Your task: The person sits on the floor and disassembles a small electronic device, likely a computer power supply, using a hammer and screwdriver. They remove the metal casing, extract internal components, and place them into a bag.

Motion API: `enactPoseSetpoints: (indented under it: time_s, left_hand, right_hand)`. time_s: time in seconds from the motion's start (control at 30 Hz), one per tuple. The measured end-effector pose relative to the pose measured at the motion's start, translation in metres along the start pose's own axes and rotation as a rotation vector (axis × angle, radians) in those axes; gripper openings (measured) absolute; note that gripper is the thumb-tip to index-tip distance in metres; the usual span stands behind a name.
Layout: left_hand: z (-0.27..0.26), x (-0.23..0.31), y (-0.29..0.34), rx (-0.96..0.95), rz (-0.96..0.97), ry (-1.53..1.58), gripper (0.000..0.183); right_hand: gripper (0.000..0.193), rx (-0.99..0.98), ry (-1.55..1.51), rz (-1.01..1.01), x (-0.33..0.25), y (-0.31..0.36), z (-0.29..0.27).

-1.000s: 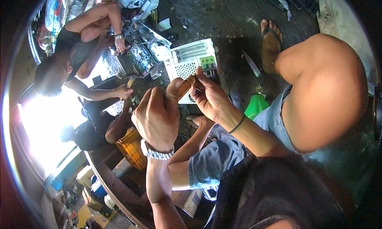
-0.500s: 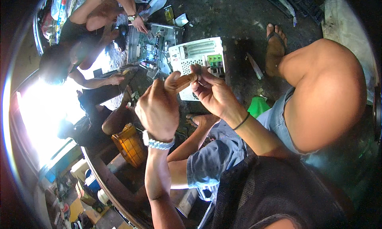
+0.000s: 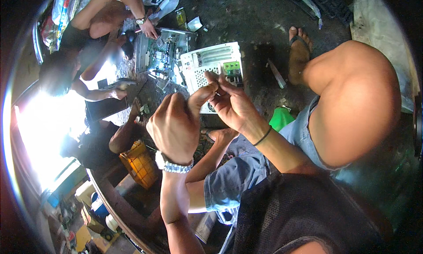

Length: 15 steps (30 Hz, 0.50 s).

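Head view: the left hand (image 3: 174,126) is showing its back, its fingers folding inward while the thumb is reaching toward the right hand's tips. How tightly it is closing, and on what, cannot be told, as the inner side is hiding. The right hand (image 3: 235,106) is turning partly palm-up, its fingers bending loosely and its thumb and forefinger coming near each other. Both sets of fingertips are meeting at one spot; whether something small is sitting between them cannot be told.

A white computer case (image 3: 205,68) is lying on the dark floor (image 3: 260,33) just beyond the hands, its perforated back panel facing up. The joined fingertips are covering its lower middle part, and whether they are touching it is not showing clearly. Its green port strip (image 3: 232,68) is appearing above the right hand's fingers.

Left of the case, an open metal chassis (image 3: 161,55) full of boards is lying near a co-worker's hand (image 3: 150,30). Right of the case, a pointed pale strip (image 3: 276,73) is resting on the floor. A green object (image 3: 282,118) is sitting just beside the right wrist, and an orange basket (image 3: 140,166) is standing left of the left wrist.
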<state>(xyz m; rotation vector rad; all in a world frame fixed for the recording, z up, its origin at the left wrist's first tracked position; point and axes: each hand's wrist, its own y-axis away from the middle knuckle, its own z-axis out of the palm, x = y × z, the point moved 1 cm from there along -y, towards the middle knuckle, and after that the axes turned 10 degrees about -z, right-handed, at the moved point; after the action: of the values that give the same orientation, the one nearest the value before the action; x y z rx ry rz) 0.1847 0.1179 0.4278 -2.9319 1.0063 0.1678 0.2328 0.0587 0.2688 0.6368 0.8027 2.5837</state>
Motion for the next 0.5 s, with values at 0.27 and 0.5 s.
enactPoseSetpoints:
  time_s: [0.27,0.5]
  left_hand:
    - [-0.001,0.003,0.012,-0.246,0.168,0.433,0.035]
    - [0.004,-0.038,0.015,0.117,-0.089,0.373,0.018]
  right_hand:
    - [0.024,0.088,0.304,0.014,0.011,-0.001,-0.019]
    - [0.022,-0.368,1.496,-0.519,0.007,0.009,0.007]
